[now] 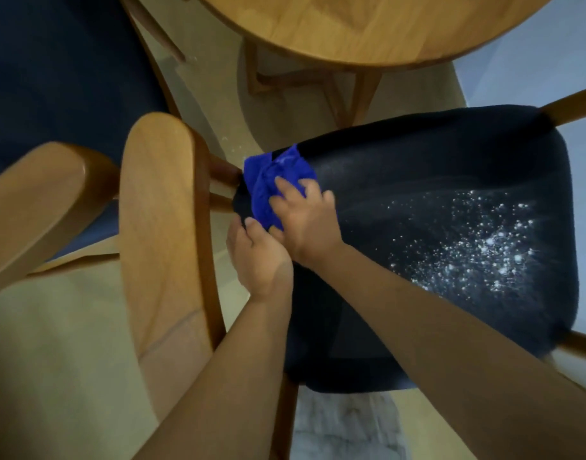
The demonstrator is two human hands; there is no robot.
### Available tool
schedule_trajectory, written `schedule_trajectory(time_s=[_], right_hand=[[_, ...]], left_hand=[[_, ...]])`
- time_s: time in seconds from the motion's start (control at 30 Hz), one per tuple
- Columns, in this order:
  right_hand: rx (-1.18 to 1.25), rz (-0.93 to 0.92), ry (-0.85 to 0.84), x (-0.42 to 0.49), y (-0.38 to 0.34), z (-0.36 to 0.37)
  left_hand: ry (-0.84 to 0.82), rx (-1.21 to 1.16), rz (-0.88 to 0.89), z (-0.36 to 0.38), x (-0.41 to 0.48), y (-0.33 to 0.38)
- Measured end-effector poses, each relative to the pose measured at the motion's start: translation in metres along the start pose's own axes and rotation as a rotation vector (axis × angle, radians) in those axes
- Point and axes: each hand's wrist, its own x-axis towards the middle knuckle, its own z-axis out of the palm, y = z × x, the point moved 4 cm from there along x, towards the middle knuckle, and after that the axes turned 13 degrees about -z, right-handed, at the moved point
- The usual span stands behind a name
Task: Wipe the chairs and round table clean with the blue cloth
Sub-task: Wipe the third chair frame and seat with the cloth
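Observation:
A dark navy chair seat (434, 180) fills the right half of the view, with white crumbs (477, 247) scattered over its right side. The blue cloth (268, 180) lies bunched on the seat's left corner. My right hand (304, 220) lies on top of the cloth and presses it down with spread fingers. My left hand (258, 254) sits just beside it at the seat's edge, fingers curled, thumb touching the cloth's near end. What the left fingers curl around is hidden. The round wooden table (368, 28) is at the top.
A second chair with wooden arms (165, 234) and a navy seat (52, 78) stands close on the left. The table's legs (361, 94) stand on a beige floor beyond the seat. A pale patterned rug (344, 426) lies below the seat.

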Motion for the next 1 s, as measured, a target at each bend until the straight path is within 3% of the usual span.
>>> schedule_trajectory(time_s=[0.13, 0.3, 0.37, 0.5, 0.73, 0.9, 1.0], right_hand=[[0.074, -0.253, -0.143, -0.033, -0.044, 0.016], [-0.222, -0.350, -0.126, -0.051, 0.003, 0.015], [-0.300, -0.257, -0.065, -0.065, 0.044, 0.003], [-0.232, -0.083, -0.092, -0.102, 0.113, -0.005], [-0.180, 0.330, 0.071, -0.184, 0.226, -0.025], [-0.018, 0.639, 0.134, -0.244, 0.272, -0.021], [0.203, 0.940, 0.261, -0.275, 0.284, -0.018]], left_hand=[[-0.057, 0.063, 0.007, -0.001, -0.004, -0.007], [-0.182, 0.070, -0.016, 0.009, -0.008, -0.013], [-0.246, 0.173, 0.072, 0.014, -0.030, -0.006], [-0.261, 0.369, 0.214, 0.025, -0.058, -0.022], [-0.354, 0.481, 0.336, 0.062, -0.105, -0.048], [-0.372, 0.538, 0.359, 0.080, -0.121, -0.065], [-0.362, 0.561, 0.369, 0.079, -0.124, -0.071]])
